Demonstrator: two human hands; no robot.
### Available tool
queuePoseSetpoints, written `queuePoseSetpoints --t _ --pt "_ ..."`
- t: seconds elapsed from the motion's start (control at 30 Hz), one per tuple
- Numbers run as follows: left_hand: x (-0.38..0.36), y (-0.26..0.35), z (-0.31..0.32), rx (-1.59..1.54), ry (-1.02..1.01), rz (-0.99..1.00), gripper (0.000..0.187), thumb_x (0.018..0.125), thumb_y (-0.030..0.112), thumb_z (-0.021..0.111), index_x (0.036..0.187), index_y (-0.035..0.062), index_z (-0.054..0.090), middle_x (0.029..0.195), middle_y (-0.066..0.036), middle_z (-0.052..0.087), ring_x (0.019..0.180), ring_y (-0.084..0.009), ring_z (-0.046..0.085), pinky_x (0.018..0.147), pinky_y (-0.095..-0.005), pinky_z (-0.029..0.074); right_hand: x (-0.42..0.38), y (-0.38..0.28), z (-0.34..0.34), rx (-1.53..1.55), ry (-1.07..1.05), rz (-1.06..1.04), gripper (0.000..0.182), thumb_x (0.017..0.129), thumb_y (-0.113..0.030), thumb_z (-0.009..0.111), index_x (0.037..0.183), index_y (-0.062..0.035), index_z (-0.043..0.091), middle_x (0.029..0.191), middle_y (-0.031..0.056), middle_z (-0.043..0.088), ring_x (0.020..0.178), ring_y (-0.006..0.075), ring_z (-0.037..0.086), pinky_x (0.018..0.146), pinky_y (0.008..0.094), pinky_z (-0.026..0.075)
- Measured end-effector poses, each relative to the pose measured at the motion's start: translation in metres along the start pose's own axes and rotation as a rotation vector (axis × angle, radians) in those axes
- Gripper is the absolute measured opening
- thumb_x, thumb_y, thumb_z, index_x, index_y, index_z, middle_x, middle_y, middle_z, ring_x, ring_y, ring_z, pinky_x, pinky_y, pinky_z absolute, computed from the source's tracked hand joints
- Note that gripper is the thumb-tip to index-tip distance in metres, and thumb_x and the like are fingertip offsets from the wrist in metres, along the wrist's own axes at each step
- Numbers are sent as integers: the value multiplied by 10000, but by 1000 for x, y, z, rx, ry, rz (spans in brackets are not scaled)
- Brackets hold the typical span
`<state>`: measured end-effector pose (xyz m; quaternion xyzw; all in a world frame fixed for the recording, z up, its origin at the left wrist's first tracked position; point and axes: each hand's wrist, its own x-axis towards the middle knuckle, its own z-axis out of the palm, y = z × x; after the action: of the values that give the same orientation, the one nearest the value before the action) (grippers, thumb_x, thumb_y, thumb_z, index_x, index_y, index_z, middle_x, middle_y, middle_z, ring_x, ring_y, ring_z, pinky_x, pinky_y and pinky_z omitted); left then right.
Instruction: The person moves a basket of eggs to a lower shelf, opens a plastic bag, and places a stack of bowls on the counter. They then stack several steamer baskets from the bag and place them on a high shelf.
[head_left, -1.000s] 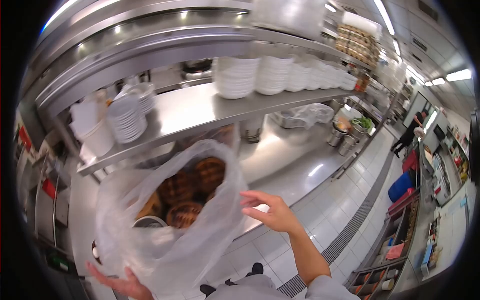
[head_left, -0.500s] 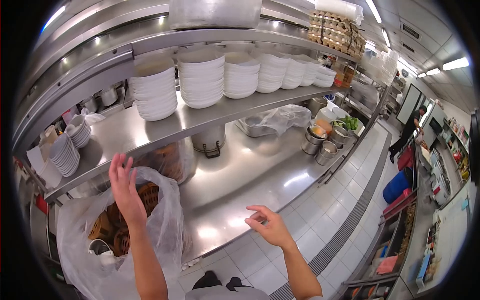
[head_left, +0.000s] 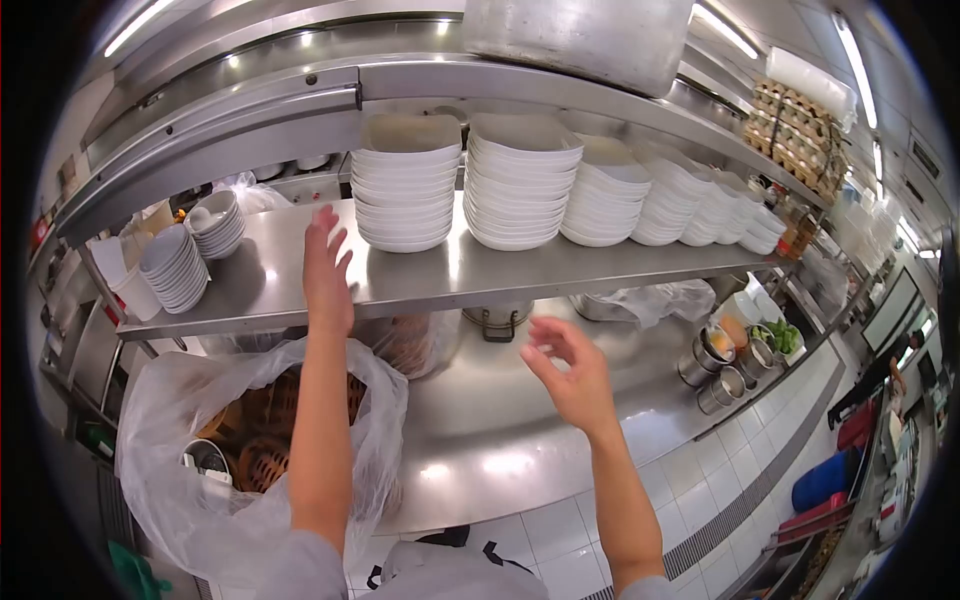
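My left hand (head_left: 328,275) is raised in front of the steel shelf (head_left: 480,285), fingers extended and holding nothing. Just to its right stands the leftmost tall stack of white bowls (head_left: 405,195), with a small gap between. My right hand (head_left: 572,375) hangs empty over the lower steel counter (head_left: 490,410), its fingers curved and thumb apart. Beyond it on the shelf is a second tall stack of white bowls (head_left: 520,185). Several more stacks of white dishes (head_left: 605,190) continue to the right.
A clear plastic bag (head_left: 160,470) holding brown perforated baskets (head_left: 265,462) stands at lower left. Smaller stacked bowls (head_left: 172,265) sit at the shelf's left end. Metal pots (head_left: 720,390) are on the counter's right. Egg trays (head_left: 795,130) sit above; a person (head_left: 880,375) stands far right.
My view has turned left and moved closer to the shelf. Both hands have risen toward the bowl stacks, the left now beside the leftmost tall one. Nothing has been picked up.
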<state>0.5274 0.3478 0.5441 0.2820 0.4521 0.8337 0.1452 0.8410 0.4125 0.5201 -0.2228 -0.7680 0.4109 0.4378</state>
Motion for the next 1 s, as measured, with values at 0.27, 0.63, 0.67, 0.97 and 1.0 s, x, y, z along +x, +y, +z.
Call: queuePoseSetpoints --t 0.27,0.63,0.67,0.97,1.0 --pt "133 -29 18 -182 -246 -261 689 1007 613 375 1462 100 443 1444 -108 517 1315 -278 490 1117 -459 380 142 12 103 84 -52 -15 1196 726 -477 850 1528 73 154 1524 308 322 1416 371 361 1145 418 332" --pt "52 -3 22 -210 -109 -269 632 1036 556 328 1465 102 420 1453 -81 506 1307 -267 511 1104 -430 423 128 -1 119 156 39 -73 1304 669 -451 883 1514 70 38 1505 324 263 1403 442 314 1159 457 296" --pt "37 3 22 -201 -52 -252 622 1039 549 324 1462 103 423 1446 -85 511 1307 -267 512 1098 -430 432 118 -8 113 130 15 -58 1277 678 -429 883 1516 58 51 1506 320 267 1404 438 317 1151 461 311" --pt "-96 14 -7 -171 128 -234 611 1032 504 378 1462 71 388 1415 -116 518 1243 -289 569 1025 -449 509 16 -26 49 151 -76 -74 1273 691 -481 865 1544 -15 41 1552 257 220 1416 418 321 1142 491 328" --pt "-115 14 2 -142 199 -245 609 1029 491 396 1459 60 390 1413 -121 518 1239 -288 572 1013 -445 517 6 -29 36 160 -102 -24 1273 693 -472 868 1546 -23 35 1555 252 215 1420 411 318 1142 490 328"
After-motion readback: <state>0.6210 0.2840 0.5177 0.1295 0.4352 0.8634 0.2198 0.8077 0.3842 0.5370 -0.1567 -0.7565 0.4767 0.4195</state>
